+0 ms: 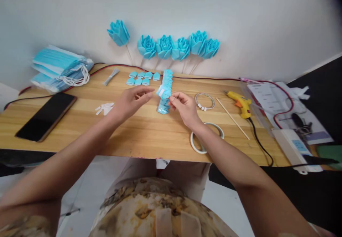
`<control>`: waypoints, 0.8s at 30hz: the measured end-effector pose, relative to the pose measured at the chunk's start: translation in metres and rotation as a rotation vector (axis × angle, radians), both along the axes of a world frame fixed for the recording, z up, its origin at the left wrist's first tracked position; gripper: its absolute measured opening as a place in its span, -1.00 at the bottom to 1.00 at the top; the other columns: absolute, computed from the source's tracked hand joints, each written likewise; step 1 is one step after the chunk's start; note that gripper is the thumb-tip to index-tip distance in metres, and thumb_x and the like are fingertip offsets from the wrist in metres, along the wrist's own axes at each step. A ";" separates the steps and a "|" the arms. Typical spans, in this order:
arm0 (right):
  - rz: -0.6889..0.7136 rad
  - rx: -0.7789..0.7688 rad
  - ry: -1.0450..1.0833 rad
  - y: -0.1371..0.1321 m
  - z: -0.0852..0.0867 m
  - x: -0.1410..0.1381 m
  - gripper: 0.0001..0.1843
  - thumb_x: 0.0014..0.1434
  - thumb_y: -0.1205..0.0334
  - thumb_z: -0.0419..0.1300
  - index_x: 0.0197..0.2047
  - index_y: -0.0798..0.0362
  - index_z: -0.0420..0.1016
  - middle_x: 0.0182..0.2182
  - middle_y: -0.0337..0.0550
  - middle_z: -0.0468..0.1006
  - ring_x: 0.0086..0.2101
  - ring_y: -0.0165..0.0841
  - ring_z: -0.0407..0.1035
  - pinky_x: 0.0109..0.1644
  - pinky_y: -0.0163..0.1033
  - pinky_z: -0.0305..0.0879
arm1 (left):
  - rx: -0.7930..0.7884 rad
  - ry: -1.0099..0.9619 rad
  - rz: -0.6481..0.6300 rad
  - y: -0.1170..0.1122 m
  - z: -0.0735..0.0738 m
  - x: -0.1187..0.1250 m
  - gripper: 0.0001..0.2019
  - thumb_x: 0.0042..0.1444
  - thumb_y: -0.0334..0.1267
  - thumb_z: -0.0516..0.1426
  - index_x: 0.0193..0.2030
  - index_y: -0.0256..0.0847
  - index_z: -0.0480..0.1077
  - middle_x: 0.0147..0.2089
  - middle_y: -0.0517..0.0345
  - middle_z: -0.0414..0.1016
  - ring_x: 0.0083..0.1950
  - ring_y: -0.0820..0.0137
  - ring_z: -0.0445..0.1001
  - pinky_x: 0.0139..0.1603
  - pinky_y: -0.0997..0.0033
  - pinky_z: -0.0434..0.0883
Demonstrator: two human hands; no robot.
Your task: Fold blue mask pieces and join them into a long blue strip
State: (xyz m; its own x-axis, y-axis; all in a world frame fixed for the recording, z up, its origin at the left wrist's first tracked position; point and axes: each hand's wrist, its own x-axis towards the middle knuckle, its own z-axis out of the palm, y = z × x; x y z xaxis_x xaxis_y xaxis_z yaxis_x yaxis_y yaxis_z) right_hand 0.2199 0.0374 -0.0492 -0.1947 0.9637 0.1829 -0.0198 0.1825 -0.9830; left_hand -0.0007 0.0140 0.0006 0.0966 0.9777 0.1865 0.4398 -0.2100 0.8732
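My right hand [184, 107] pinches the edge of a light-blue petal piece [166, 94] that has a small white strip at its left end. This piece is above a column of overlapping blue petal pieces [167, 76], partly covering it. To the left, my left hand [136, 99] has its thumb and fingers a little apart, with nothing seen between them, close to the held piece. Several folded blue petals [145, 81] lie in two rows beyond my left hand. Small white strips [105, 108] are on the table by my left wrist.
Several blue flowers [165, 47] on thin stems lean against the wall. Blue face masks [57, 69] and a phone [46, 116] are at left. A tape roll [192, 142], a smaller ring [197, 96], a wooden stick [232, 118], a yellow glue gun [240, 103] and a power strip [292, 148] lie right.
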 end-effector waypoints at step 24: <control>0.170 -0.065 -0.106 -0.002 0.013 0.003 -0.74 0.15 0.01 0.30 -0.34 0.05 0.55 -0.49 -0.31 0.47 -0.46 -0.47 0.27 -0.31 -0.30 0.24 | -0.177 -0.254 -0.147 0.010 -0.019 0.024 -0.83 0.02 -0.14 0.25 -0.46 -0.18 0.46 -0.52 0.23 0.41 -0.46 0.47 0.30 -0.38 0.46 0.30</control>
State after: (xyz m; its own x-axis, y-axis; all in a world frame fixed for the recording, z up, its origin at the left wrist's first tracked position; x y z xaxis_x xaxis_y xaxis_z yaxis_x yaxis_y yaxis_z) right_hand 0.2229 0.0351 -0.0360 -0.3704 0.9243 0.0916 0.0592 0.1219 -0.9908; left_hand 0.0233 0.0241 -0.0180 0.2115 0.9760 0.0515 0.1794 -0.0905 0.9796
